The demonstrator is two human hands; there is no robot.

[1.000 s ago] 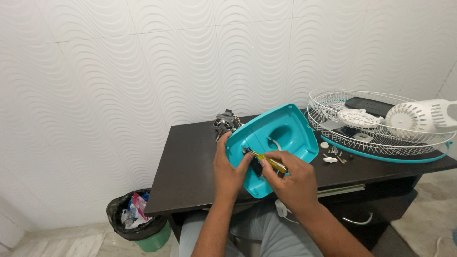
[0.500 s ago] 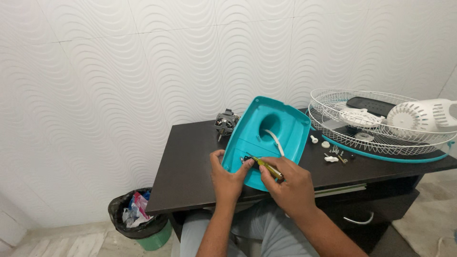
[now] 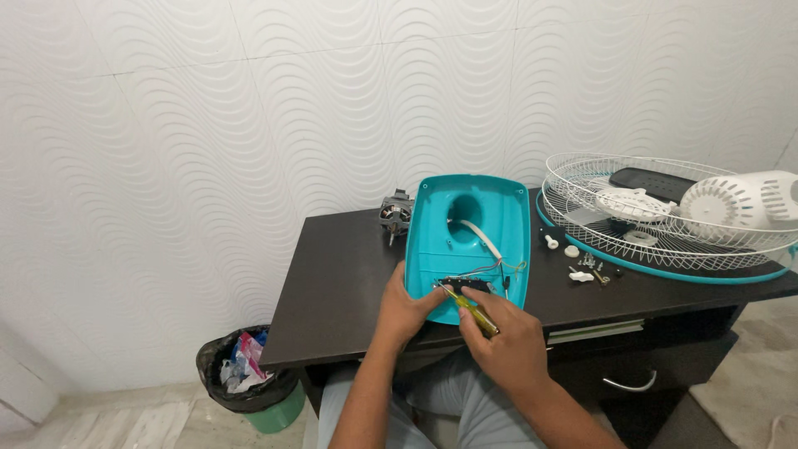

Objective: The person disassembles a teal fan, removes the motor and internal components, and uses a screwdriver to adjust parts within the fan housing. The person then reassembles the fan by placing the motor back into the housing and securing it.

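Wires and a small black part (image 3: pixel 465 285) sit inside the teal fan housing (image 3: pixel 470 241), tilted up on the dark counter (image 3: pixel 341 291). Left hand (image 3: pixel 407 312) clasps its lower edge; right hand (image 3: pixel 507 337), just below, grips a yellow screwdriver (image 3: pixel 470 306), tip at that part.

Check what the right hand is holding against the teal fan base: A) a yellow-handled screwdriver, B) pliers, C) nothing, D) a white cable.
A: the right hand grips a yellow-handled screwdriver, its tip at the black part inside the teal fan base.
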